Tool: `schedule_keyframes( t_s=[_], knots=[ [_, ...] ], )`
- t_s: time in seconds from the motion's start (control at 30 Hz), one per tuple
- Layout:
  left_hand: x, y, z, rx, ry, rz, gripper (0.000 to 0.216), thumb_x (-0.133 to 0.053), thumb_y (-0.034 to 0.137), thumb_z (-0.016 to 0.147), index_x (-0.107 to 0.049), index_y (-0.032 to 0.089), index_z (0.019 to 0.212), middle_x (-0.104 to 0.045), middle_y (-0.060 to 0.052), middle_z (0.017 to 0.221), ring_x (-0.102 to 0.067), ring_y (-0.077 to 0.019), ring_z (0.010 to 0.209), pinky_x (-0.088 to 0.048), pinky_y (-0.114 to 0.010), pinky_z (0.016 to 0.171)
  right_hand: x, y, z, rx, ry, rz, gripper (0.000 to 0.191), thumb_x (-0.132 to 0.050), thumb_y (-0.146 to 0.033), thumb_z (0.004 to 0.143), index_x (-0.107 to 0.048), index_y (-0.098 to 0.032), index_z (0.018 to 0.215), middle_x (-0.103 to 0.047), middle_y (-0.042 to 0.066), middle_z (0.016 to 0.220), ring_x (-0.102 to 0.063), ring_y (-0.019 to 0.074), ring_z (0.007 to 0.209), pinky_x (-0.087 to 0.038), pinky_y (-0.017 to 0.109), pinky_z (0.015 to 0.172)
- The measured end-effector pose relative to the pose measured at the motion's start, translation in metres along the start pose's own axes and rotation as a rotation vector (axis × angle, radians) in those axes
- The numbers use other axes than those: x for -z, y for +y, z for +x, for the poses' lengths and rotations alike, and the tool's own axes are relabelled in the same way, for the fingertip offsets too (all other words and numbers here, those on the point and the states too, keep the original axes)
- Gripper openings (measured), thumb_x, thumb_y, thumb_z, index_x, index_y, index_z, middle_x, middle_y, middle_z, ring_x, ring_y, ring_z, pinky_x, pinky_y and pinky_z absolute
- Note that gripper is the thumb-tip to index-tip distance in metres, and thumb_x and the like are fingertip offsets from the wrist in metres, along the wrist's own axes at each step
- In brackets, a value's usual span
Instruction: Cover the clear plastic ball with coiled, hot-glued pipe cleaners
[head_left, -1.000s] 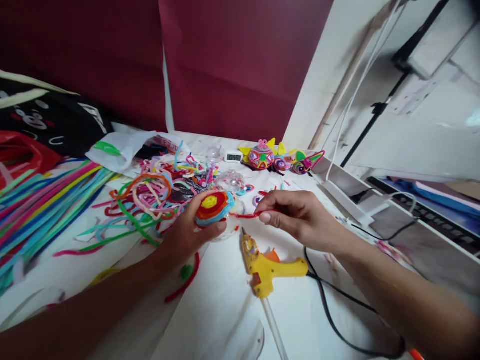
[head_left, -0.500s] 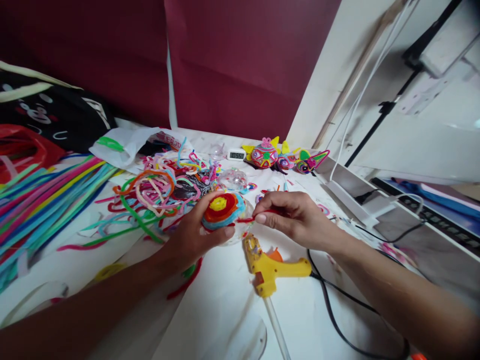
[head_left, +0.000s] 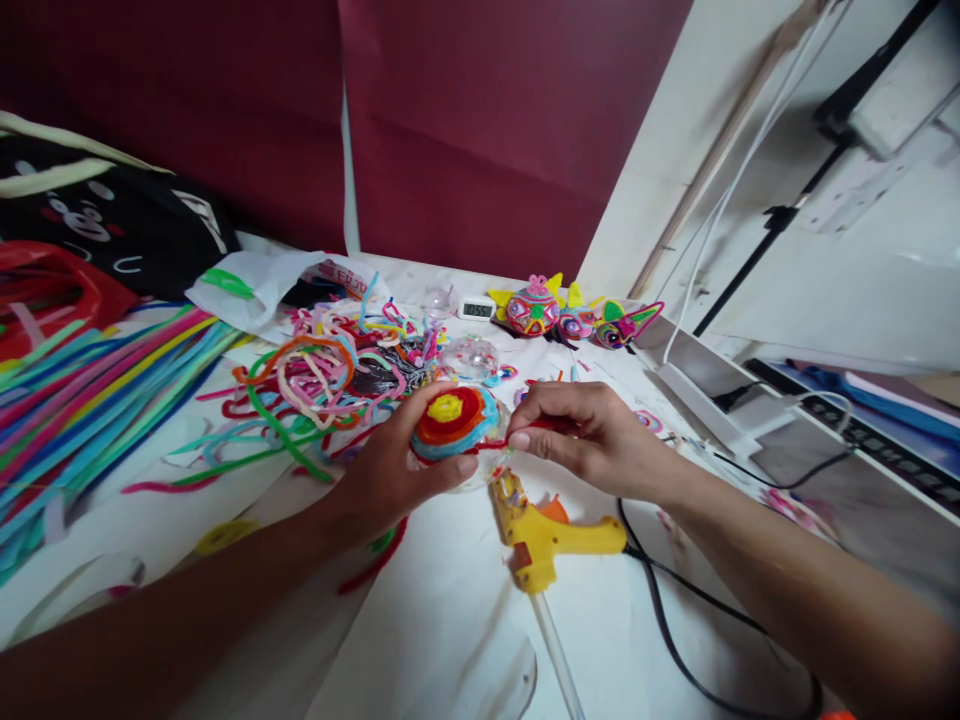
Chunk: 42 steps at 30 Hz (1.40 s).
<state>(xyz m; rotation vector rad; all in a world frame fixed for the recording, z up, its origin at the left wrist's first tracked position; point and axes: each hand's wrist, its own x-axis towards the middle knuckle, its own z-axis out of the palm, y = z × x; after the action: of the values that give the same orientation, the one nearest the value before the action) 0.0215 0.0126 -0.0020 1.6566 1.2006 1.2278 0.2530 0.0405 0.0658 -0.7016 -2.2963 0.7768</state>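
Note:
My left hand [head_left: 397,445] is closed around a clear ball [head_left: 474,478], whose top is covered in coiled pipe cleaner [head_left: 455,421] with a yellow centre and rings of red, orange and light blue. Between the thumb and fingers of my right hand [head_left: 574,430] is pinched a red pipe cleaner [head_left: 495,444]; it runs from the ball's near edge into the hand, where the rest is hidden. Just below the hands a yellow glue gun [head_left: 551,535] lies on the white table, a clear glue stick [head_left: 556,650] poking out of its back end.
Loose pipe cleaners [head_left: 315,390] are heaped behind my left hand, with a straight bundle [head_left: 97,400] farther left. Decorated balls [head_left: 532,308] stand at the back beside a small digital clock [head_left: 476,309]. A black cord [head_left: 675,640] loops at right, near a white power strip [head_left: 701,410].
The coiled ball has tilted slightly in my left hand, and the red pipe cleaner now lies closer along its edge. The whole view has shifted a little.

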Motion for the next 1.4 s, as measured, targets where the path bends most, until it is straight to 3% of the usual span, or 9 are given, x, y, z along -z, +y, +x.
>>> schedule_keyframes(
  t_s=[0.17, 0.4, 0.67, 0.9, 1.4],
  knots=[
    [0.002, -0.001, 0.001, -0.016, -0.028, 0.061, 0.074, -0.076, 0.052, 0.076, -0.05, 0.023, 0.139, -0.072, -0.01, 0.131, -0.067, -0.0371, 0.122, -0.057, -0.045, 0.098, 0.002, -0.003, 0.002, 0.032, 0.002, -0.086, 0.014, -0.072, -0.023, 0.093, -0.073, -0.012, 0.084, -0.063, -0.001, 0.073, -0.05, 0.008, 0.061, -0.039, 0.021, 0.059],
    [0.0, 0.005, 0.0, -0.046, -0.012, 0.052, 0.068, -0.075, 0.048, 0.075, -0.053, 0.022, 0.134, -0.074, -0.005, 0.122, -0.069, -0.0321, 0.115, -0.057, -0.036, 0.093, 0.005, -0.011, 0.008, -0.009, -0.038, -0.182, 0.014, -0.071, -0.02, 0.091, -0.072, -0.011, 0.08, -0.062, 0.0, 0.072, -0.05, 0.0085, 0.06, -0.037, 0.021, 0.058],
    [0.001, 0.013, -0.003, -0.057, -0.033, 0.071, 0.062, -0.071, 0.042, 0.075, -0.056, 0.019, 0.131, -0.074, -0.008, 0.118, -0.07, -0.0302, 0.108, -0.056, -0.037, 0.09, 0.005, -0.018, 0.014, -0.079, -0.091, -0.254, 0.005, -0.07, -0.011, 0.082, -0.071, -0.012, 0.076, -0.062, -0.001, 0.066, -0.05, 0.0084, 0.057, -0.036, 0.021, 0.057],
    [0.003, 0.009, -0.003, -0.067, -0.067, 0.067, 0.06, -0.071, 0.045, 0.077, -0.057, 0.021, 0.129, -0.074, -0.007, 0.116, -0.07, -0.0294, 0.105, -0.055, -0.036, 0.088, 0.005, -0.021, 0.019, -0.125, -0.119, -0.323, 0.007, -0.069, -0.018, 0.081, -0.071, -0.013, 0.076, -0.062, -0.001, 0.063, -0.05, 0.0102, 0.057, -0.034, 0.023, 0.055],
    [0.004, 0.006, -0.001, -0.069, -0.09, 0.056, 0.057, -0.073, 0.05, 0.08, -0.057, 0.022, 0.128, -0.075, -0.006, 0.116, -0.07, -0.0295, 0.108, -0.054, -0.034, 0.089, 0.006, -0.03, 0.022, -0.206, -0.162, -0.382, 0.005, -0.071, -0.015, 0.081, -0.073, -0.013, 0.076, -0.062, -0.003, 0.062, -0.048, 0.0085, 0.056, -0.032, 0.023, 0.057]
  ],
)
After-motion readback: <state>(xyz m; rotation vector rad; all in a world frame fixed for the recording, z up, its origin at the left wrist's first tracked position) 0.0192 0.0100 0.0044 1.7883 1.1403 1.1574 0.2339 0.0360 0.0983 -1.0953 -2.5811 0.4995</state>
